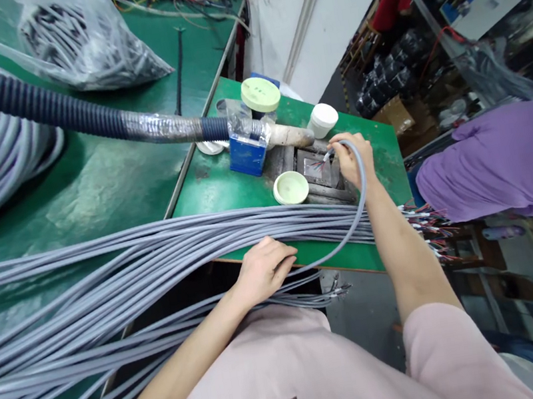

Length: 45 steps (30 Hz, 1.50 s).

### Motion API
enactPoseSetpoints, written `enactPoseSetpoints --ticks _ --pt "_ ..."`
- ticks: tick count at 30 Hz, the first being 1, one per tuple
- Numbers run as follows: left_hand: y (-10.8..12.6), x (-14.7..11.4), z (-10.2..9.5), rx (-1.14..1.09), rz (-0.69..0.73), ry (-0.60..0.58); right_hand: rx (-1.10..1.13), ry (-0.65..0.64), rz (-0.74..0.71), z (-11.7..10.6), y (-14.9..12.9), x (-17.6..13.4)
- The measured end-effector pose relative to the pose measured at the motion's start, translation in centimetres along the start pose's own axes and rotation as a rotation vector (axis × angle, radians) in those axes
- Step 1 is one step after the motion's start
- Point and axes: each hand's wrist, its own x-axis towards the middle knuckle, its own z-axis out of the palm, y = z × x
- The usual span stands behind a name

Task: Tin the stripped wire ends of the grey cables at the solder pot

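Note:
My right hand [355, 157] is closed in a pinch on the end of a grey cable [362, 192]. Its thin coloured wires [318, 166] fan out at the shiny square surface of what looks like a solder pot [325, 180]; whether they touch it I cannot tell. From there the cable bends down and back toward my left hand [266, 268], whose fingers are curled over it at the table's front edge. Just beyond that hand lies a long bundle of grey cables [231, 229], its stripped ends [429, 224] sticking out past the right side of the table.
A ribbed hose [81, 117] reaches over the pot beside a blue box [248, 154]. Around it stand an open pale green lid [291, 187], a green-topped jar [260, 94] and a white tub [323, 119]. A bag of cable pieces [80, 43] lies behind. A person in purple [503, 162] is at right.

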Motion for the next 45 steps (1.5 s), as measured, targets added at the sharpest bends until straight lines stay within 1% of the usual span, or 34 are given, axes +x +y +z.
enactPoseSetpoints --ticks 4,7,9,11,15,17,19,21,23,24,27,29,32,34,37,39,42,45 --pt "0.0 0.0 0.0 -0.002 0.002 0.003 -0.005 -0.004 0.007 0.8 0.4 -0.1" --pt "-0.1 0.0 0.0 0.0 0.006 0.005 0.01 0.002 0.009 0.5 0.3 -0.1" --pt "-0.1 0.0 0.0 0.0 0.006 0.01 0.027 0.028 0.005 -0.5 -0.5 -0.3" --pt "-0.1 0.0 0.0 -0.004 0.002 0.015 0.051 0.062 -0.004 -2.2 -2.2 -1.0" --pt "0.1 0.2 -0.1 -0.072 -0.037 0.042 0.157 0.122 -0.025 -5.7 -7.5 -4.1" --pt "0.6 0.4 -0.1 -0.199 -0.125 0.1 0.211 0.167 -0.049 -6.6 -10.1 -6.4" --pt "1.3 0.7 0.0 -0.408 -0.281 0.146 0.263 0.202 -0.152 -6.8 -11.9 -8.8" --pt "2.2 1.1 0.3 -0.646 -0.433 0.149 0.279 0.184 -0.273 -6.3 -12.8 -10.9" --pt "3.1 1.4 0.6 -0.817 -0.509 0.141 0.253 0.138 -0.349 -5.6 -13.1 -12.7" --pt "3.5 1.5 0.7 -0.857 -0.527 0.144 0.233 0.105 -0.372 -5.3 -13.2 -13.5" --pt "4.2 1.8 0.6 -0.862 -0.572 0.143 0.184 -0.009 -0.446 -4.7 -13.5 -15.2" --pt "4.3 1.8 0.3 -0.84 -0.621 0.107 0.156 -0.072 -0.506 -4.7 -14.0 -16.1" --pt "4.3 1.7 -0.1 -0.802 -0.691 0.045 0.124 -0.129 -0.591 -5.2 -15.1 -17.1" --pt "4.3 1.5 -0.1 -0.764 -0.704 0.011 0.117 -0.153 -0.626 -5.6 -15.8 -17.5" --pt "4.3 1.0 0.0 -0.72 -0.689 -0.017 0.126 -0.17 -0.652 -6.1 -16.5 -17.7" --pt "4.3 0.7 0.0 -0.725 -0.651 -0.017 0.149 -0.168 -0.662 -6.2 -16.7 -17.9" --pt "4.3 0.3 0.0 -0.736 -0.578 -0.015 0.191 -0.155 -0.653 -6.3 -16.8 -18.1" --pt "4.5 0.1 -0.1 -0.711 -0.544 -0.029 0.21 -0.149 -0.638 -6.3 -16.8 -18.6"
